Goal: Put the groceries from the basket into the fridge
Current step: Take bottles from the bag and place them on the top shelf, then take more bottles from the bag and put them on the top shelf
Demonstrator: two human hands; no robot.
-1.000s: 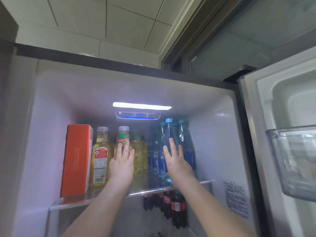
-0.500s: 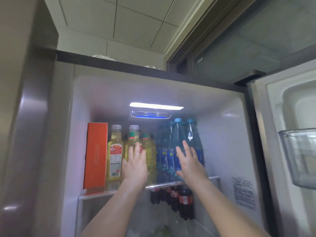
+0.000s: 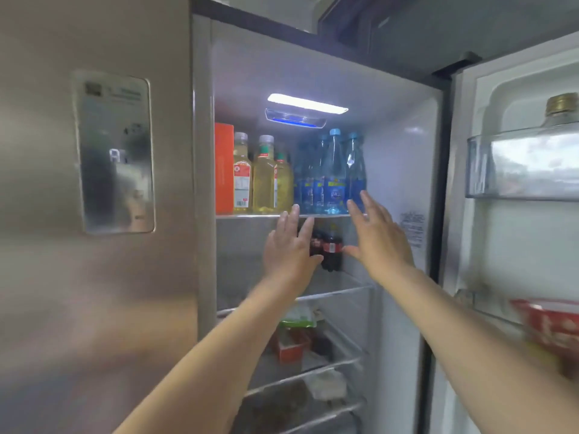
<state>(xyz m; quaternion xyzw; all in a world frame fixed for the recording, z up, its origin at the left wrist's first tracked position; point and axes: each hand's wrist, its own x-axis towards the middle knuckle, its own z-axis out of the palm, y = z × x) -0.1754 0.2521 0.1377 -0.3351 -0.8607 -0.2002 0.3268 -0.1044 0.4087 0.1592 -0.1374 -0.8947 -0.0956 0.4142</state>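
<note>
left hand (image 3: 289, 249): fingers straight, released, just below top shelf (image 3: 250, 216) front edge
right hand (image 3: 377, 238): fingers spread, released, tips overlapping blue bottles (image 3: 333, 173)

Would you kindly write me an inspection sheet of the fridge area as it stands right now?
Surface: top shelf full across its front.
Job's things: orange carton, yellow bottles, blue bottles upright on it; cola bottles one shelf below.
Clutter: packets on lower shelves, blurred.
Hands: left hand and right hand open, empty, raised in front of the shelf edge.
Cables: nothing seen.
Surroundings: right door open, its bin holding a gold-capped bottle; left door closed.
</note>
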